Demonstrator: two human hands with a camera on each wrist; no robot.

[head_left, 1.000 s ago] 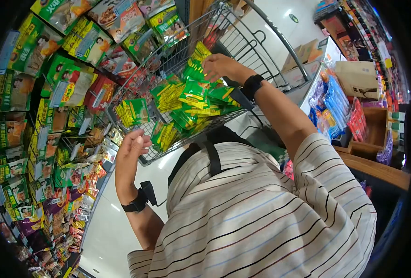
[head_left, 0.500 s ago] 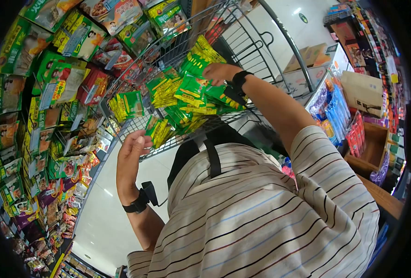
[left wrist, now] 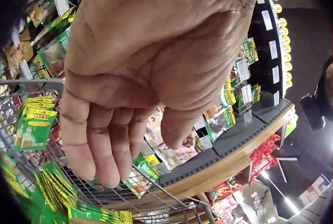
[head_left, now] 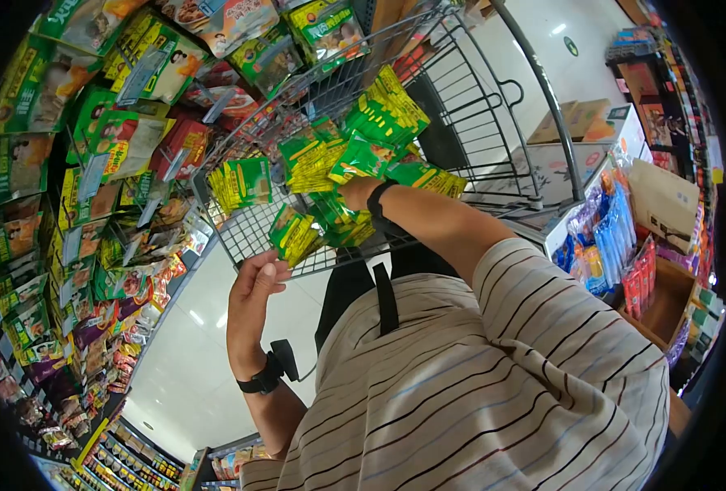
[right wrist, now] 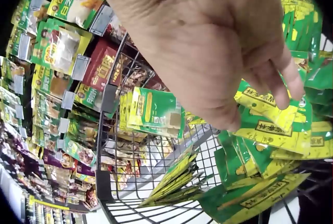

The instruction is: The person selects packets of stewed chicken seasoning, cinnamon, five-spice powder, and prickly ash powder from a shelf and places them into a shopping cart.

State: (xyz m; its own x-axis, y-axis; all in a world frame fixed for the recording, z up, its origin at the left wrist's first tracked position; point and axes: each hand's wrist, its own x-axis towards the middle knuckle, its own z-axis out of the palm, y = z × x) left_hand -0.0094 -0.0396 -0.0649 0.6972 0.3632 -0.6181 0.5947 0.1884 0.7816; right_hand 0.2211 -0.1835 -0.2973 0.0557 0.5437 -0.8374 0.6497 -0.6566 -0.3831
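Green and yellow seasoning packets (head_left: 383, 106) lie in loose piles inside a wire shopping cart (head_left: 244, 237). My right hand (head_left: 356, 193) reaches down among them; in the right wrist view its loosely bent fingers (right wrist: 281, 91) overlap a packet (right wrist: 273, 125) with a yellow lower band. In the head view the fingertips are hidden in the pile. My left hand (head_left: 252, 299) is at the cart's near left corner, with nothing in it and fingers relaxed. Close to it lies a small stack of packets (head_left: 293, 236), and another stack (head_left: 244, 184) leans at the cart's far left side.
Shelves of hanging food packs (head_left: 101, 147) with price tags line the left. The cart's handle bar (head_left: 547, 90) is on the right. Beyond it stand cartons (head_left: 579, 135), bagged goods (head_left: 612, 229) and a wooden bin (head_left: 665, 303).
My right hand has moved from the upper part of the pile down toward the near middle packets. My left hand stays beside the cart corner. The head view has shifted slightly.
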